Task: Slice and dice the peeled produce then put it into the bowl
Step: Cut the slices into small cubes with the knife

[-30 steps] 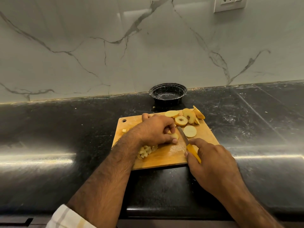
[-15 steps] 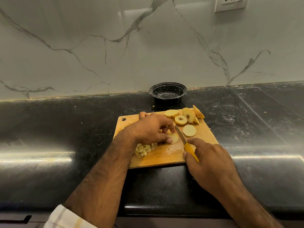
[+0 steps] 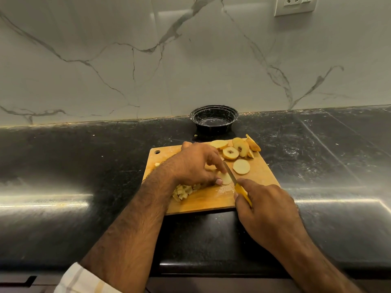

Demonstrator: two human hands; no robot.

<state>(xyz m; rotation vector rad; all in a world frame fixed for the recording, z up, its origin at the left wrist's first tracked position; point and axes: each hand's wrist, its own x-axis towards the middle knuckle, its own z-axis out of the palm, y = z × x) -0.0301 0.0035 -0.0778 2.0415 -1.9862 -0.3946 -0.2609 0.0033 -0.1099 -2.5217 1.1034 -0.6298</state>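
Counter: black stone (image 3: 84, 161) under a marble wall, board (image 3: 260, 176) centred.
Left hand (image 3: 194, 166): fingertips pinch a slice (image 3: 225, 178) flat on the board.
Right hand (image 3: 266, 208): wrapped round the knife (image 3: 237, 183), blade at the slice.
Tip: keep fingertips curled back (blade is close), cut even strips.
Bowl (image 3: 213, 118): behind the board, nothing in it yet.
Dice (image 3: 183, 192): piled under the left wrist.

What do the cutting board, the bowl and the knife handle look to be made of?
Cutting board: apparently wood or bamboo, matte, with visible tan grain. Bowl: likely thin black plastic, glossy, given its sheen and rolled rim. Knife handle: probably yellow plastic, smooth; the right hand mostly hides it.
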